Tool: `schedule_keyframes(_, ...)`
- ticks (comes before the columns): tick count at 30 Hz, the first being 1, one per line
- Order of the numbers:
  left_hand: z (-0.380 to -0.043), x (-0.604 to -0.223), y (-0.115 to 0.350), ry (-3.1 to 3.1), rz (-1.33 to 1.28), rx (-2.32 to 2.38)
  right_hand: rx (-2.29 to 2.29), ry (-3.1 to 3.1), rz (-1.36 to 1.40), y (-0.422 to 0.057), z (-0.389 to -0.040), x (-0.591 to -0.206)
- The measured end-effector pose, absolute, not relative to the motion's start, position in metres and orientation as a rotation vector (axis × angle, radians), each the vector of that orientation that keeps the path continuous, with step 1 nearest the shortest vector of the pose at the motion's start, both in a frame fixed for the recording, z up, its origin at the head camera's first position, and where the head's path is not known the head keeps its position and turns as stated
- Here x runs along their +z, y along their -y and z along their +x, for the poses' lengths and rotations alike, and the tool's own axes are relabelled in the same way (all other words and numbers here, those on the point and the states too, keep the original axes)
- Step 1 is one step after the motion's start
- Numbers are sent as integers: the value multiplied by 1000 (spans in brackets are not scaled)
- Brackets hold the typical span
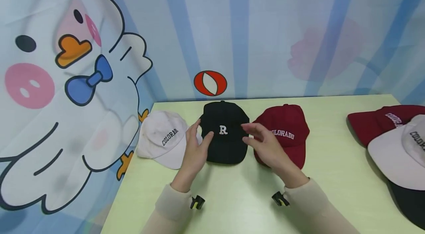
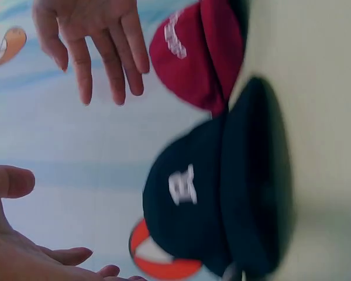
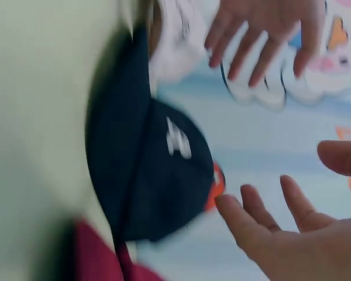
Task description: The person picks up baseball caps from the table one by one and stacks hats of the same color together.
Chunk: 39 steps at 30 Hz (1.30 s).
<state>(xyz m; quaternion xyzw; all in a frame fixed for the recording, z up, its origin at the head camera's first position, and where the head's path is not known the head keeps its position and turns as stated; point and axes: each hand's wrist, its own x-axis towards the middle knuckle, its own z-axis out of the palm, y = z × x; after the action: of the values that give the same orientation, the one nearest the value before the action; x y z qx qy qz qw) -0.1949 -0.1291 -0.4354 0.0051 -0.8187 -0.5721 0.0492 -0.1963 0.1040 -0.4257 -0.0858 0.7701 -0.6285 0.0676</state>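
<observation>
A pale blue striped backdrop [image 1: 212, 34], printed with a large white chick [image 1: 116, 127], is seen behind a pale green desk [image 1: 232, 200]. At the desk's right end, an overlapping pile of maroon, white and black caps [image 1: 388, 158] is cut off by the frame's edge. Three more caps are laid side by side near the backdrop: a white cap [image 1: 166, 123] at left, a black cap [image 1: 222, 151] in the middle, a maroon cap [image 1: 285, 116] at right. The white cap's right edge is partly hidden by the left hand [image 1: 195, 151], and the maroon cap's lettering by the right hand [image 1: 265, 143]. Both hands are spread either side of the black cap, fingers parted, nothing gripped; both appear to be held clear of it, though the wrist views are blurred. A white "R" [image 1: 223, 130] is stitched on its front.
</observation>
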Motion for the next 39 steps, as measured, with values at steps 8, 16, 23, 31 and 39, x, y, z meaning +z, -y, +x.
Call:
schedule_keyframes(8, -196, -442, 202, 2542, 263, -1557, -1825, -2083, -430, -40, -188, -451)
schedule_keyframes(16, -206, -446, 267, 2562, 502, -1455, -1760, -1988, -486, -2, -193, -460)
schedule_keyframes(23, -225, -461, 302, 2587, 648, -1398, -1718, -1942, -451, 16, -202, -472)
schedule_keyframes(31, -238, -471, 321, 2649, 689, -1507, -1722, -1903, -540, 25, -204, -483)
schedule_keyframes(39, -246, -470, 324, 2588, 658, -1446, -1738, -1900, -570, 24, -205, -483)
